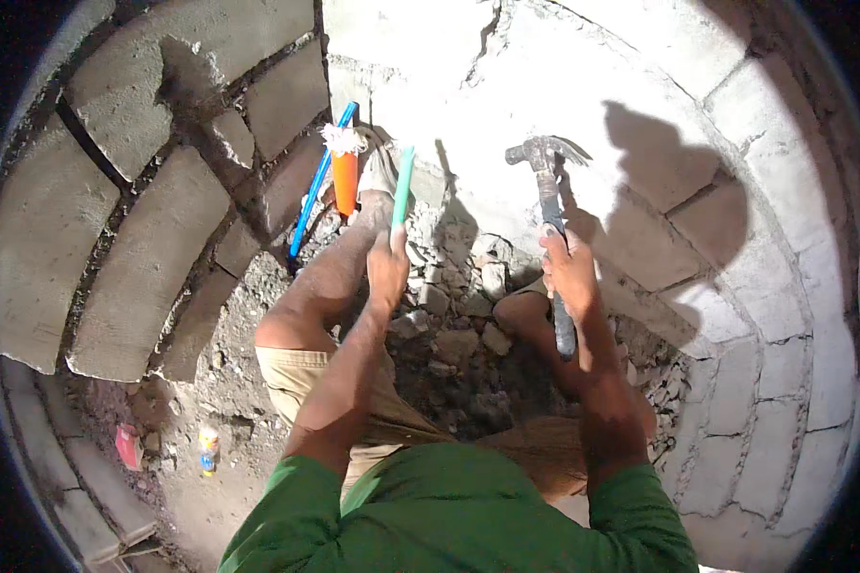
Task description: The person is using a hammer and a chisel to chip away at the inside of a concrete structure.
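Note:
My left hand (pixel 388 272) is closed around the lower end of a pale green rod (pixel 403 186), shaped like a chisel, which points up toward the brightly lit wall. Whether its tip touches the wall I cannot tell. In my right hand (pixel 569 267) is a claw hammer (pixel 549 181), gripped partway along its dark handle. The hammer's head is raised in front of the wall, apart from the rod. Just left of the rod stands an orange tapered object (pixel 345 181) with a frayed white top. A blue tube (pixel 322 181) leans beside it.
Broken stone rubble (pixel 449 306) lies between my legs. Walls of large blocks (pixel 148 277) curve around me on both sides, with open joints on the left. A small bottle (pixel 208 451) and a red packet (pixel 129 446) lie on the dirt at the lower left.

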Available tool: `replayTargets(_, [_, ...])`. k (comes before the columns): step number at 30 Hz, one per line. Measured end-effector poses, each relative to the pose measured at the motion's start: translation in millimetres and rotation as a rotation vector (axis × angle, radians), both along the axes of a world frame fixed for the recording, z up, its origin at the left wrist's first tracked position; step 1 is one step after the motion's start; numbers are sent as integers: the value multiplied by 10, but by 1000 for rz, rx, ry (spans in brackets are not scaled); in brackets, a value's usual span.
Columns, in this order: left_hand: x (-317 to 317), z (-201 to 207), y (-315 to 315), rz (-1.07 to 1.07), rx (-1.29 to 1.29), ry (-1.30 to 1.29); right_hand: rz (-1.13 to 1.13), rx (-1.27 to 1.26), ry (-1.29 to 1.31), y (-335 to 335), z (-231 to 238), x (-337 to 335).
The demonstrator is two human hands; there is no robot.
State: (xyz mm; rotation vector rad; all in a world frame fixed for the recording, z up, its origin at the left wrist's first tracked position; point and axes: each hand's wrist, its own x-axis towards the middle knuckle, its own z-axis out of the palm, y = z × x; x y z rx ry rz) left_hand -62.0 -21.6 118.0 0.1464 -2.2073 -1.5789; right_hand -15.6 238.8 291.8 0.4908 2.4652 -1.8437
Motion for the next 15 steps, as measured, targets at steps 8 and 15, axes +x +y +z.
replayTargets(8, [-623,1339,-149,-68,-458,-94,316,-111,335,-144,702,-117])
replayTargets(15, [-703,1437,-88,-69,-528,-94,128,202,625,-409,1125,-288])
